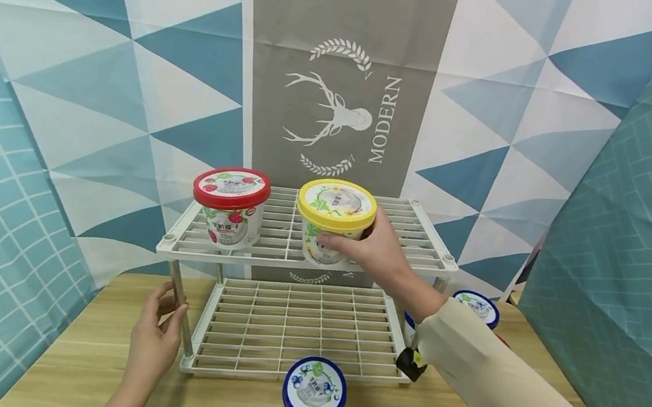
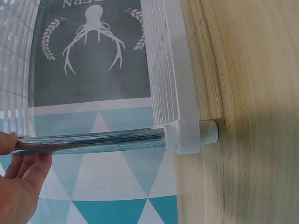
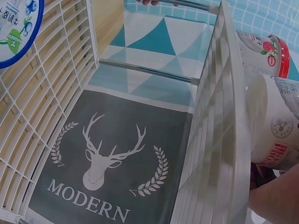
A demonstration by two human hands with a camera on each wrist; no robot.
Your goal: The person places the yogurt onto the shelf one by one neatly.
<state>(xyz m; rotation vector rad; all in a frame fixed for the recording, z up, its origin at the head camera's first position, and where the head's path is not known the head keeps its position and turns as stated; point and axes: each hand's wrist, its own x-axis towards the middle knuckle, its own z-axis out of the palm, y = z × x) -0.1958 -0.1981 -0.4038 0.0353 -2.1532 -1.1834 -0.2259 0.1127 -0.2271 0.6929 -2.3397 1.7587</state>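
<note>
My right hand [image 1: 373, 248] grips a white tub with a yellow lid [image 1: 336, 206] at the front of the upper shelf. The right wrist view shows the tub's base [image 3: 264, 123] tilted close by the shelf edge; whether it touches the shelf I cannot tell. To its left a red-lidded tub [image 1: 231, 206] with strawberry pictures stands on that shelf. With thumb and fingers on either side, my left hand [image 1: 157, 330] holds the metal post [image 2: 93, 141] of the white two-tier rack [image 1: 273, 374]. A blue-lidded tub with blueberry pictures [image 1: 313, 395] stands before the rack.
Partly behind my right sleeve, another blue-lidded tub [image 1: 477, 307] stands right of the rack. A small black object with a yellow mark [image 1: 411, 364] sits at the rack's lower right corner. Wooden tabletop [image 1: 83, 364] surrounds the rack, with patterned cloth [image 1: 193, 33] behind.
</note>
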